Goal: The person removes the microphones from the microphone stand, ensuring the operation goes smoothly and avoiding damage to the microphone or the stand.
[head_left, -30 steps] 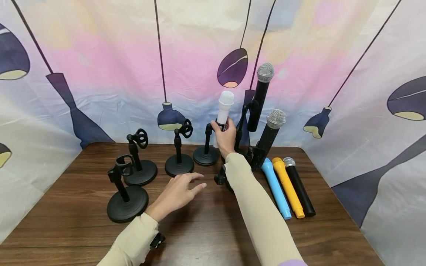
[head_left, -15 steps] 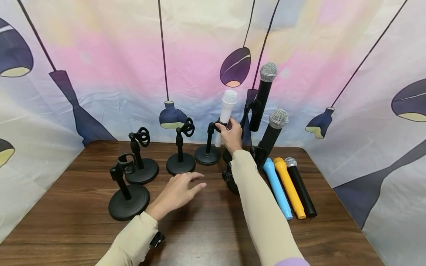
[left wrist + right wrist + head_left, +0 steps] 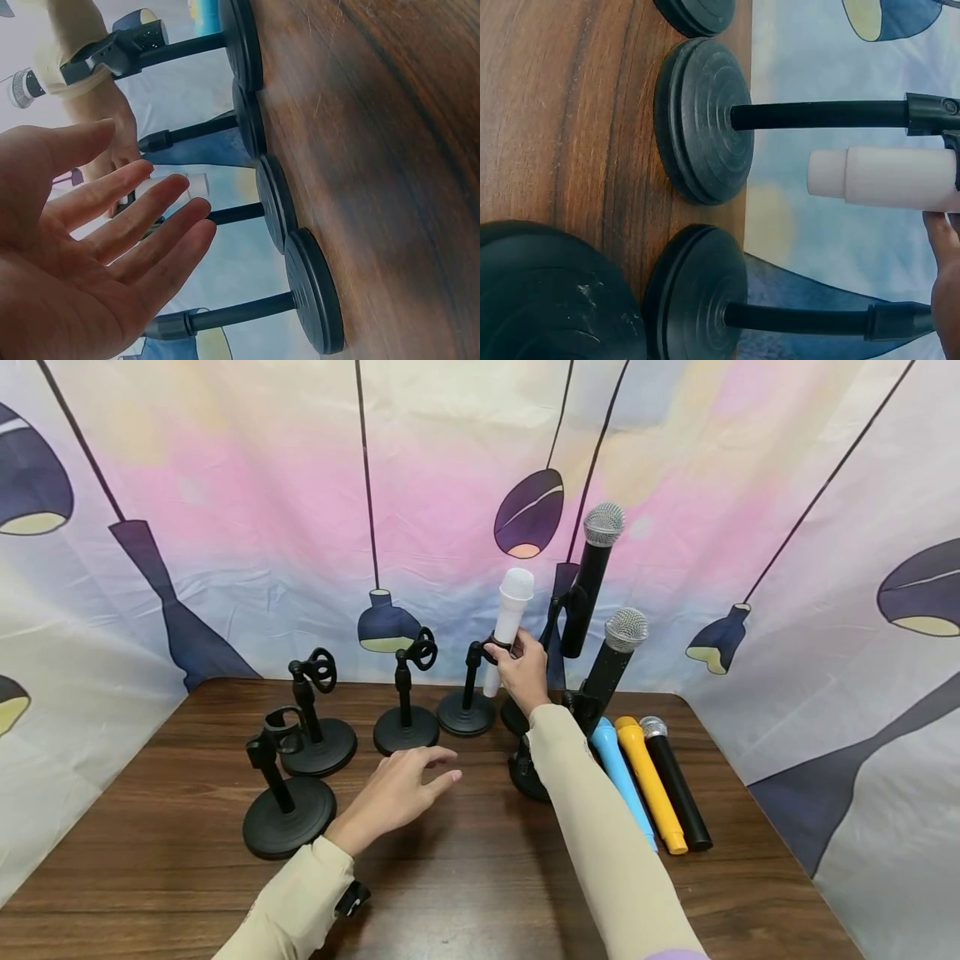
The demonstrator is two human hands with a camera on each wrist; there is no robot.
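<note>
White microphone [image 3: 512, 614], centre of the frame, seated in the clip of a black desk stand [image 3: 467, 710] and gripped at its lower body by the right hand [image 3: 521, 667]. Left hand [image 3: 397, 792], lower centre, held above the table [image 3: 465, 893] with fingers spread and relaxed, nothing grasped. Blue microphone [image 3: 618, 772], yellow microphone [image 3: 649, 782] and black microphone [image 3: 675, 783] laid side by side at right.

No text, label, brand or number can be read anywhere (the microphones and stands show no legible markings).
</note>
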